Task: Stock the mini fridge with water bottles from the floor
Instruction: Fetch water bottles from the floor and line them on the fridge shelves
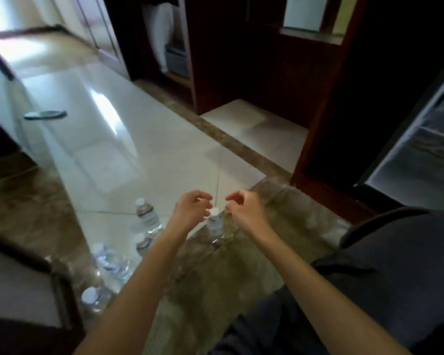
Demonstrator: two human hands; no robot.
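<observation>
Several clear water bottles with white caps are on the floor. One bottle [215, 226] stands upright directly between my hands, on the brown marble strip. My left hand [191, 207] hovers just left of its cap with fingers loosely curled; the fingertips are close to the cap, and the blur hides any contact. My right hand [244, 208] hovers just right of the cap, fingers also curled, holding nothing. More bottles stand or lie to the left: one [148, 216] upright, another [142, 244] behind my left forearm, a clump [110, 261], and one [91, 298] nearest me. The mini fridge door [408, 155] is open at far right.
A dark wooden cabinet [315, 139] houses the fridge's dark opening on the right. A glass door with a handle [45, 114] stands at left. A dark-framed piece of furniture [59, 285] is at lower left. My dark-clothed knee [395, 265] fills the lower right. Glossy tile floor [144, 139] stretches ahead.
</observation>
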